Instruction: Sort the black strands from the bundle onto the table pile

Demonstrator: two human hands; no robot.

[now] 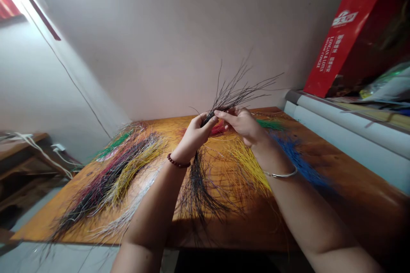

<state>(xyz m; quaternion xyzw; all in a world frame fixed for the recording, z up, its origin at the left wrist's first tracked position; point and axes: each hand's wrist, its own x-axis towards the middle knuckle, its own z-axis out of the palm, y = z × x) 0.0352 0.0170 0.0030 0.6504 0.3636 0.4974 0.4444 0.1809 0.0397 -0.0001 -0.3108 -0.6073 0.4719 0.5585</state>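
Note:
A bundle of thin black wires (199, 187) stands raised over the middle of the table, its upper ends fanning out to the right and its lower ends hanging toward the table's near edge. My left hand (196, 133) is closed around the middle of it. Thumb and fingers of my right hand (245, 126) are pinched together at the wires just above the left hand; some of the fingertips are hidden. Behind the hands lies a bunch of red wires (218, 129). Yellow wires (251, 162) lie under my right forearm.
On the wooden table (361, 196), blue wires (296, 158) and green wires (269, 124) lie at right. Black wires (102, 183), yellow wires (136, 168) and white wires (141, 196) spread at left. A red box (349, 38) stands on a white surface at far right.

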